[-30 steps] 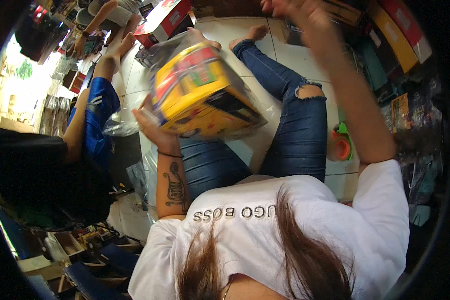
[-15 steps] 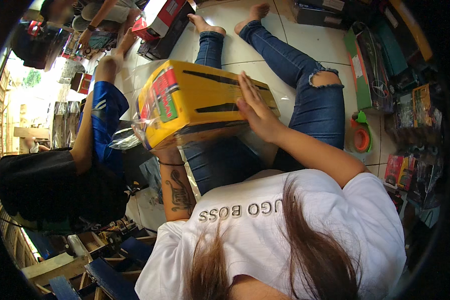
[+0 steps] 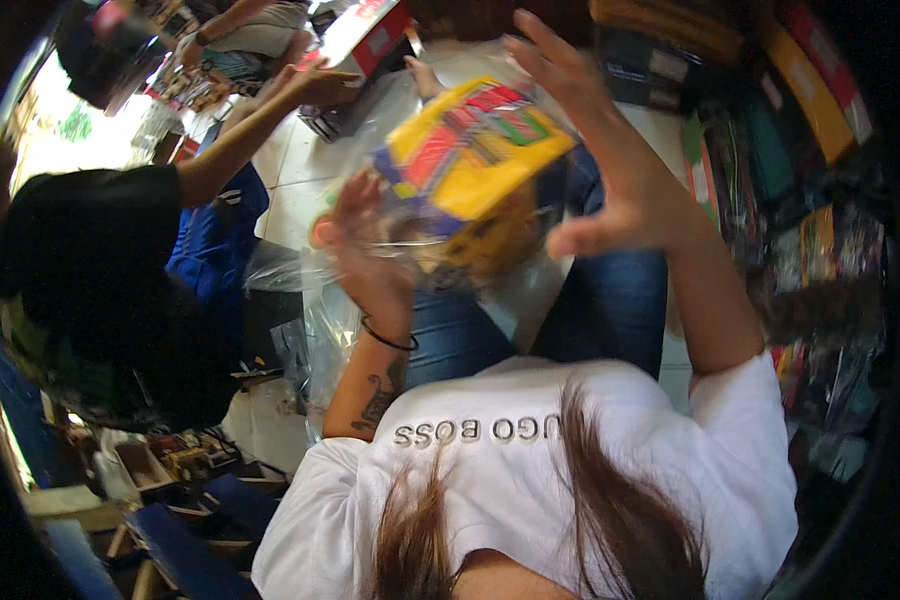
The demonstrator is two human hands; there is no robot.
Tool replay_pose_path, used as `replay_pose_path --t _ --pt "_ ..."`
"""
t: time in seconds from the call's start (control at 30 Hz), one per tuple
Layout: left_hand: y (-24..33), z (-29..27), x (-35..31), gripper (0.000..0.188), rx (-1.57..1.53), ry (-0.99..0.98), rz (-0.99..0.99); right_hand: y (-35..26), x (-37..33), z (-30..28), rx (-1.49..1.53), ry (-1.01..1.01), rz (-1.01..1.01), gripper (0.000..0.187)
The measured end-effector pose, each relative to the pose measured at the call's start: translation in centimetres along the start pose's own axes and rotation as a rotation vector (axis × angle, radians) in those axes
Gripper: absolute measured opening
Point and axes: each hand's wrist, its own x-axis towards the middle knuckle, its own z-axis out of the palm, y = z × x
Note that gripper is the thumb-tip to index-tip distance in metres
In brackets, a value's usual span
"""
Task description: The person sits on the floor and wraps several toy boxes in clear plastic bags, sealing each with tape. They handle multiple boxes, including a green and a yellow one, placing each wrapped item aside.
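A yellow box (image 3: 480, 150) with red, green and dark blue print, wrapped in loose clear plastic (image 3: 320, 265), is tilted above my thighs with its printed end up. My left hand (image 3: 370, 235) is beside its left side, against the plastic, with fingers raised and apart. On the other side, my right hand (image 3: 610, 170) is spread wide, thumb and fingers apart around the box's right corner. Both hands are blurred, and I cannot tell whether the right one touches it. The box's underside and far part are hidden.
At my left sits a person in a black shirt (image 3: 90, 240) and blue shorts, one arm stretched forward. Another person's arm (image 3: 235, 20) shows beyond. A red and white box (image 3: 365, 45) stands ahead. Packaged goods (image 3: 820, 250) line the right side; wooden pieces (image 3: 145, 580) lie at lower left.
The box has turned so its printed end faces up toward me. My right hand has left its side and spread open. My left hand has come out from beneath. The neighbour's arm now reaches forward.
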Motion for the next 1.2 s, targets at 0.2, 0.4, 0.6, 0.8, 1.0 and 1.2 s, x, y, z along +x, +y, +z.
replay_pose_path --t 0.2,0.4,0.6,0.8,1.0,1.2 --pt "2.9 7.9 1.6 0.046 0.407 -0.585 0.244 -4.0 -1.2 -3.1 -0.422 -0.382 0.13 0.094" --pt "4.0 15.8 4.2 0.067 1.243 -0.778 0.751 0.4 -0.9 -1.1 0.198 0.091 0.439 0.035" --pt "4.0 9.2 3.3 0.123 1.198 -0.803 0.524 2.7 -0.1 -5.6 0.384 0.641 0.673 0.022" --pt "5.7 -6.1 0.7 0.046 1.318 -0.736 -0.048 2.4 -0.7 -8.5 0.489 0.914 0.617 0.012" --pt "11.8 -9.2 4.9 0.015 1.259 -0.385 0.096 1.1 -2.2 -11.4 0.474 0.811 0.679 0.016" --pt "17.9 -11.9 8.8 0.014 0.855 -0.541 -0.078 2.6 -7.0 -11.4 0.487 0.421 1.037 0.026"
